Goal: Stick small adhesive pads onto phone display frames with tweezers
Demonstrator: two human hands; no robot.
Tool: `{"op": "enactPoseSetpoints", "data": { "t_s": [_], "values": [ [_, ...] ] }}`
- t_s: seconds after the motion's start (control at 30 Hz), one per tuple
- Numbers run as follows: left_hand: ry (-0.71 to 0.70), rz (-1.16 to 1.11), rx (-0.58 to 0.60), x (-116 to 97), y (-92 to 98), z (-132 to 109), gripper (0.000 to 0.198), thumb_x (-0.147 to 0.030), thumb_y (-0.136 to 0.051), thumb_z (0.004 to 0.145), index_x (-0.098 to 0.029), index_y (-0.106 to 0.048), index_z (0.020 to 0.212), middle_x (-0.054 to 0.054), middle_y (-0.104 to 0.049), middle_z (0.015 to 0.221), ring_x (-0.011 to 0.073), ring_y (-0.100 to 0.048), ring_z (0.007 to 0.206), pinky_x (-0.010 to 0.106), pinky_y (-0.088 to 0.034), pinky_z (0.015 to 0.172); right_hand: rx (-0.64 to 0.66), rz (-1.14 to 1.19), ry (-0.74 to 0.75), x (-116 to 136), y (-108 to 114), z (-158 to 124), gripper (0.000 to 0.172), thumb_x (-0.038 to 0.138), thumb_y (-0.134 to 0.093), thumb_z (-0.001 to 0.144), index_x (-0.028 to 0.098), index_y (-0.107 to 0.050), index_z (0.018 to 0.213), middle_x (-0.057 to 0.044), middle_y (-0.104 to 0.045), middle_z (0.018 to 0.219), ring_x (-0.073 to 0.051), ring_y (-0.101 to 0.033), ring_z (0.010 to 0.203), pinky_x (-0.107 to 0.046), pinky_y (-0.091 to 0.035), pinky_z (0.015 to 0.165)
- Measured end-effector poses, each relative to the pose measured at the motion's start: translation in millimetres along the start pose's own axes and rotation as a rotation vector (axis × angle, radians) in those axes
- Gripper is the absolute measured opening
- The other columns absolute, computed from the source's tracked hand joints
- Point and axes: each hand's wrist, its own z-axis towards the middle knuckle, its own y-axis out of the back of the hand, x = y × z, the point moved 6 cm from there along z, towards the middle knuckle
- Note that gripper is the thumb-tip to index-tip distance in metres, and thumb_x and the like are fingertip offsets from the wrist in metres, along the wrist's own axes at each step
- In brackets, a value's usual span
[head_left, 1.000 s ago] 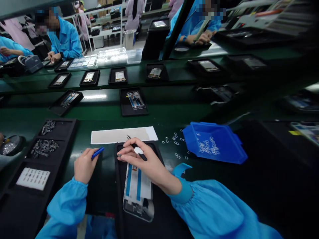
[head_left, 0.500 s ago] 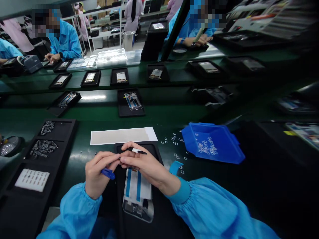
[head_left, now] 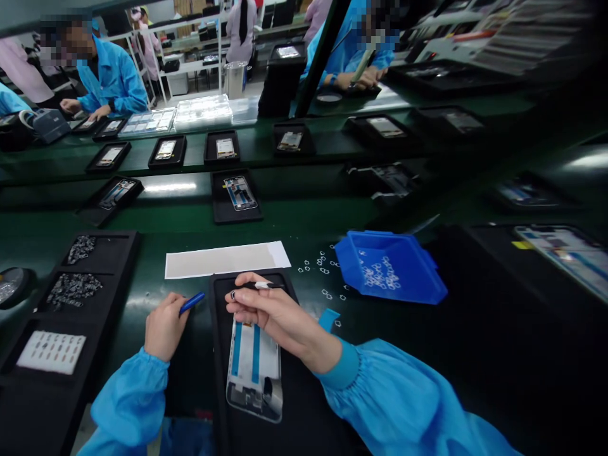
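Observation:
My left hand (head_left: 164, 326) is closed round a blue pen-shaped tool (head_left: 192, 302) that juts out to the right, over the bench left of the black tray (head_left: 218, 380). My right hand (head_left: 278, 320) hovers above that tray, pinching a tiny dark part (head_left: 232, 295) between thumb and fingertip. A slim black-and-white pen-like tool (head_left: 262, 285) is also tucked among its fingers. Beneath, a phone housing (head_left: 255, 373) with two blue strips lies in the tray, its upper end partly covered by my right hand.
On the left, a compartment tray (head_left: 127, 266) holds small black parts (head_left: 73, 290) and a white card (head_left: 52, 351). A white-edged strip (head_left: 223, 259) lies ahead. Small rings (head_left: 324, 270) are scattered beside a blue bin (head_left: 427, 272). Co-workers sit across the bench.
My left hand has parted from my right and moved left and down with the blue tool. My right hand stays over the tray, the tiny part in its fingertips.

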Motion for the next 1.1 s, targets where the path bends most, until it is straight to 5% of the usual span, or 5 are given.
{"op": "enactPoseSetpoints", "data": {
  "t_s": [0.23, 0.47, 0.87, 1.0, 1.1],
  "values": [
    [-0.092, -0.502, -0.313, -30, 40.1, -8, 0.020, -0.034, -0.062, 0.089, -0.023, -0.075, 0.101, 0.001, -0.062, 0.087, 0.0086, -0.052, 0.056, 0.022, -0.046, 0.054, 0.028, -0.022, 0.032, -1, -4, 0, 0.043, 0.035, -0.090, 0.062, 0.019, -0.061, 0.089, -0.001, -0.076, 0.080, -0.012, -0.073, 0.072, -0.019, -0.057, 0.064],
    [-0.285, -0.827, -0.206, -90, 54.5, -7, 0.014, -0.025, -0.072, 0.082, -0.026, -0.076, 0.095, 0.002, -0.063, 0.090, 0.0047, -0.049, 0.053, 0.017, -0.041, 0.044, 0.074, -0.022, 0.057, -4, -4, -1, 0.040, 0.031, -0.089, 0.064, 0.019, -0.062, 0.091, 0.005, -0.070, 0.069, -0.010, -0.069, 0.069, -0.021, -0.057, 0.065],
    [-0.548, -0.347, -0.260, -114, 78.4, -15, 0.017, -0.021, -0.061, 0.092, -0.024, -0.072, 0.105, 0.003, -0.065, 0.096, 0.0096, -0.064, 0.068, 0.020, -0.050, 0.060, 0.022, -0.109, 0.138, 7, 0, -9, 0.040, 0.029, -0.089, 0.064, 0.020, -0.060, 0.089, 0.006, -0.068, 0.068, -0.011, -0.069, 0.069, -0.018, -0.054, 0.059],
    [-0.496, -0.531, -0.320, -106, 80.4, -14, 0.026, -0.029, -0.054, 0.096, -0.026, -0.068, 0.117, 0.004, -0.063, 0.101, 0.0104, -0.061, 0.070, 0.022, -0.050, 0.062, 0.009, -0.092, 0.142, 8, 2, -9, 0.043, 0.033, -0.089, 0.062, 0.019, -0.058, 0.089, 0.001, -0.073, 0.074, -0.012, -0.070, 0.071, -0.019, -0.054, 0.057],
    [-0.381, -0.827, -0.577, -89, 84.5, -14, 0.047, -0.044, -0.035, 0.102, -0.022, -0.072, 0.086, 0.005, -0.063, 0.091, 0.0153, -0.061, 0.080, 0.029, -0.050, 0.070, 0.005, -0.078, 0.116, 7, 4, -8, 0.043, 0.035, -0.089, 0.063, 0.019, -0.057, 0.088, -0.002, -0.075, 0.079, -0.013, -0.071, 0.073, -0.019, -0.055, 0.057]
  ]
}}
